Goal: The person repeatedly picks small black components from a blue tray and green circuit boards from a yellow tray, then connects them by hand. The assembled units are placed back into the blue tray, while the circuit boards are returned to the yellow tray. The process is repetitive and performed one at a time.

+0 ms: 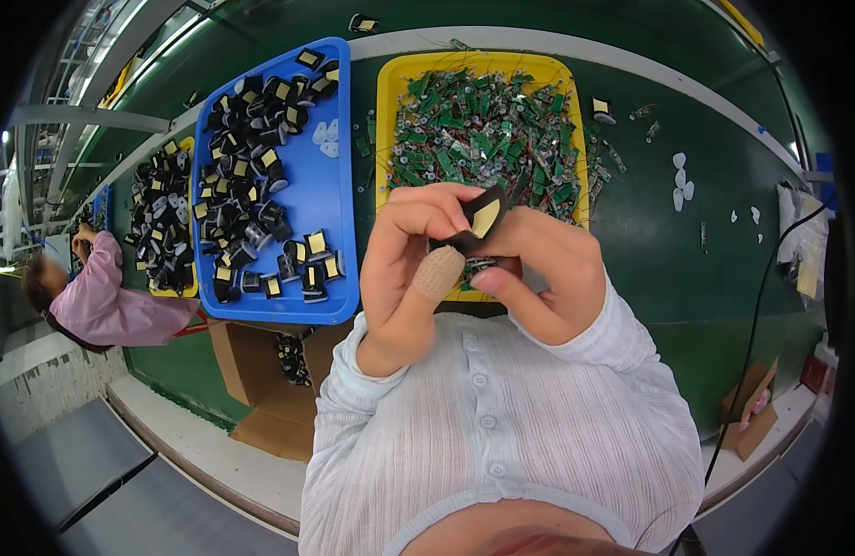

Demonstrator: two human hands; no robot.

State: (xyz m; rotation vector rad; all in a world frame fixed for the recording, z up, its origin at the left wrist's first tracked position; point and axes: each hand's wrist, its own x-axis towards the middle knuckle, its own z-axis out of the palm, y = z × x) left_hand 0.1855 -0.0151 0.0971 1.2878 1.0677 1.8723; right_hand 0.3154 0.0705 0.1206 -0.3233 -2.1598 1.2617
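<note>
Close in front of my chest, both hands are closed around a small black plastic housing (484, 215) with a pale yellow pad on its face. My left hand (404, 255) pinches it from the left, its thumb wrapped in a tan covering. From the other side my right hand (555, 269) grips it, thumb and fingers bent inward. Between the thumbs shows a small part with green and metallic bits (477, 267); fingers hide most of it. Just beyond my hands lies a yellow tray (384, 120) heaped with green circuit boards (483, 130) and thin wires.
Left of it, a blue tray (339, 204) holds many black housings with yellow pads. Farther left are another yellow tray (188, 283) and a person in pink (122, 292). White pieces (680, 181) lie on the green bench at right. An open cardboard box (261, 371) stands below the bench.
</note>
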